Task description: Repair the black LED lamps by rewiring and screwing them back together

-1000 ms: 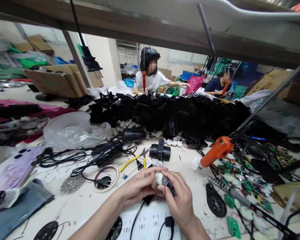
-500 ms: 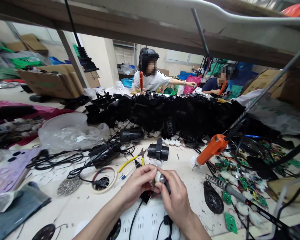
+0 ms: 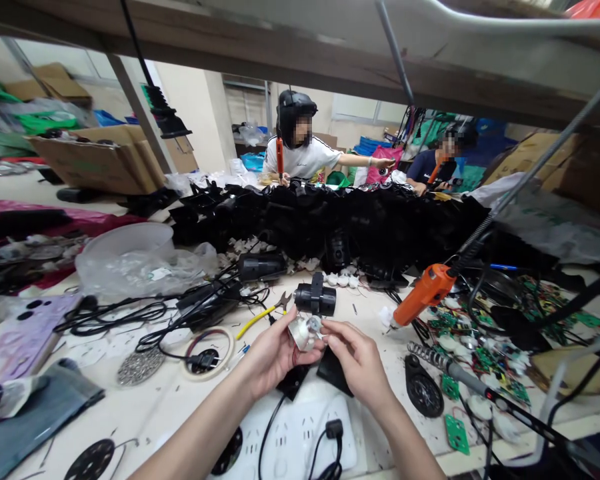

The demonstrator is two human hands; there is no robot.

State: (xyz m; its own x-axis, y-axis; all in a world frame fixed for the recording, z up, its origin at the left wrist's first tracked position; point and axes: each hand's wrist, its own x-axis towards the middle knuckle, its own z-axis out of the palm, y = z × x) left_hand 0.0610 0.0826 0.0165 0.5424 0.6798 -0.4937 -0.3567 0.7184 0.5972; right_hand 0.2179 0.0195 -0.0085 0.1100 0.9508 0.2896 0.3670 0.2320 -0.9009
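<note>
My left hand [image 3: 275, 350] is closed around a small white plastic part [image 3: 303, 337] with a clear, roundish end and thin red wires below it. The fingertips of my right hand [image 3: 355, 353] pinch at the right side of this same part. A black flat piece [image 3: 334, 373] lies under my right hand, and another dark piece [image 3: 293, 381] is below my left. Just beyond the hands sits a black cylindrical housing [image 3: 316, 299] with a bracket around it. Yellow-handled cutters [image 3: 255, 321] lie to its left, partly hidden by my left hand.
A white power strip [image 3: 290, 433] with a black plug lies nearest me. An orange electric screwdriver [image 3: 423, 297] hangs at right, beside a soldering iron [image 3: 475, 387] and green circuit boards [image 3: 456, 433]. A tape roll [image 3: 225, 363] is at left. Two people sit behind the black heap [image 3: 280, 220].
My right hand has loosened from its tight grip and shifted slightly right; the dark grey piece in it no longer shows there. The white part is turned and more exposed in my left hand.
</note>
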